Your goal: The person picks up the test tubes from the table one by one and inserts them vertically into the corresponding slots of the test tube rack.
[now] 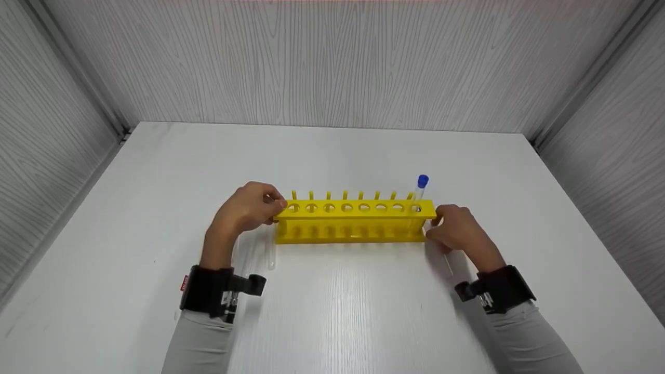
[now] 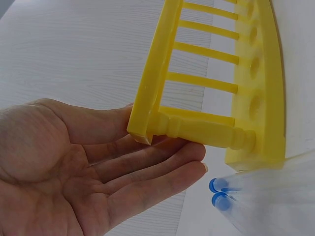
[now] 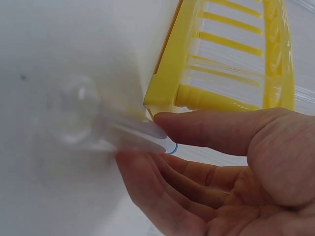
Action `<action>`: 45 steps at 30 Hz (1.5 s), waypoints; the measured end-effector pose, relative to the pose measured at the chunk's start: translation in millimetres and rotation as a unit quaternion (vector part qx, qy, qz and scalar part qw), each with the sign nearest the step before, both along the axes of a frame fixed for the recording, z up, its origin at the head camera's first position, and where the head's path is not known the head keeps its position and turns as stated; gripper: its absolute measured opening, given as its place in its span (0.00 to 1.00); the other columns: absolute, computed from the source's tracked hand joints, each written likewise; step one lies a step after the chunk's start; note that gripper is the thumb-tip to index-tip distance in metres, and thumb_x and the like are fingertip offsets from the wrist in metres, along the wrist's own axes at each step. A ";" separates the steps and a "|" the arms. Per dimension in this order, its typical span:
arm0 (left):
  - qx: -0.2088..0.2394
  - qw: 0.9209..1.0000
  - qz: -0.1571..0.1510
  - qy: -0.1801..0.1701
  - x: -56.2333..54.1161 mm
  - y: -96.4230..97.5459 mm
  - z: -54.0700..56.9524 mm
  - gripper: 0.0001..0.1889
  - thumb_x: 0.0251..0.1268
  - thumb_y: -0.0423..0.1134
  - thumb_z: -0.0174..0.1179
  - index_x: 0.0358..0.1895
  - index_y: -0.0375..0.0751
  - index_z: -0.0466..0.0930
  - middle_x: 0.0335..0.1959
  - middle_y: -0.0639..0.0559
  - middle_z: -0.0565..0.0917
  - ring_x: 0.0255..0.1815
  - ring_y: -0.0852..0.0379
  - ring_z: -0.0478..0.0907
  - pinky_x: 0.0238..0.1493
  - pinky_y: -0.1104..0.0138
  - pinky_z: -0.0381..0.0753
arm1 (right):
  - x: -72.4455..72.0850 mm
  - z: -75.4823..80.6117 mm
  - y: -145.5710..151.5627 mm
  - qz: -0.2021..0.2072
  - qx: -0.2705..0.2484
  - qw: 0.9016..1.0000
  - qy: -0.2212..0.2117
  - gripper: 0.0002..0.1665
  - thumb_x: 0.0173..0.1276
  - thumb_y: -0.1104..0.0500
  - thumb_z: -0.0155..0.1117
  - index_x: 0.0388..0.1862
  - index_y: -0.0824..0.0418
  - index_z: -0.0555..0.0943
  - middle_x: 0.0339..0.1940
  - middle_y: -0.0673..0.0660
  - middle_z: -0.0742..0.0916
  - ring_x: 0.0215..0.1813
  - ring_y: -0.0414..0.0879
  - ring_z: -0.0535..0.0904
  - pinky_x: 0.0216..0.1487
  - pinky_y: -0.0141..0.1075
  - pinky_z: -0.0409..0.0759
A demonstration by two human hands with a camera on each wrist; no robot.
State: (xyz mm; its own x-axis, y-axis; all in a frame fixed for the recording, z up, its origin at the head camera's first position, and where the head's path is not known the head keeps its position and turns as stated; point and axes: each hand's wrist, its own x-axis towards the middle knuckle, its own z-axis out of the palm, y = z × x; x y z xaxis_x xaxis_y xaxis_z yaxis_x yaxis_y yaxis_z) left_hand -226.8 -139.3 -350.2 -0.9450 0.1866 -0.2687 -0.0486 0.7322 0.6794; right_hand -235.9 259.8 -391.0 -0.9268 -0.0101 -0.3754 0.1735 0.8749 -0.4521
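As seen from the head, a yellow rack [image 1: 355, 222] stands mid-table [image 1: 332, 311], left hand [image 1: 248, 208] and right hand [image 1: 458, 227] at its ends. Left wrist: straight fingers [image 2: 147, 162] touch the rack's end. Right wrist: fingers [image 3: 206, 129] pinch a clear tube [image 3: 133, 133].

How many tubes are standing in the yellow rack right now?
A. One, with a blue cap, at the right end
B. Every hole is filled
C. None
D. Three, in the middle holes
A: in the head view only one blue-capped tube stands in the yellow rack, in the hole at its right end; the other holes show empty.
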 end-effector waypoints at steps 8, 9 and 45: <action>0.002 1.000 -0.004 0.000 -0.5 -0.8 -1.5 0.19 0.78 0.43 0.53 0.62 0.36 0.79 0.57 0.37 0.84 0.50 0.41 0.86 0.49 0.57 0.79 | -3.5 0.4 3.9 0.004 0.000 1.000 -0.008 0.27 0.68 0.58 0.63 0.60 0.75 0.76 0.46 0.69 0.84 0.27 0.46 0.84 0.31 0.34 0.84; 0.003 1.000 -0.004 0.001 -0.5 -0.8 -1.7 0.19 0.78 0.43 0.53 0.62 0.36 0.79 0.57 0.37 0.84 0.50 0.41 0.86 0.49 0.57 0.79 | -3.7 0.5 4.6 0.005 0.000 1.000 -0.007 0.27 0.68 0.59 0.63 0.60 0.75 0.76 0.44 0.68 0.85 0.27 0.45 0.84 0.31 0.34 0.84; -0.001 1.000 -0.004 0.003 -0.5 -0.3 -0.6 0.19 0.78 0.43 0.53 0.62 0.35 0.79 0.57 0.36 0.84 0.50 0.42 0.87 0.49 0.57 0.79 | 8.3 36.2 14.2 -0.005 -0.048 0.996 0.074 0.18 0.68 0.57 0.65 0.47 0.72 0.80 0.34 0.64 0.88 0.25 0.43 0.86 0.34 0.37 0.86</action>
State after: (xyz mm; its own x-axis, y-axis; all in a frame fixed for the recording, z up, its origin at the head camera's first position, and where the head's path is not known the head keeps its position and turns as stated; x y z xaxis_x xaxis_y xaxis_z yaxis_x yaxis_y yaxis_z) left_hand -227.3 -139.6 -350.8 -0.9449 0.1945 -0.2635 -0.0384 0.7334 0.6787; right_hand -227.6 274.0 -354.8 -0.9723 -0.0287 -0.2320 0.1079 0.8252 -0.5544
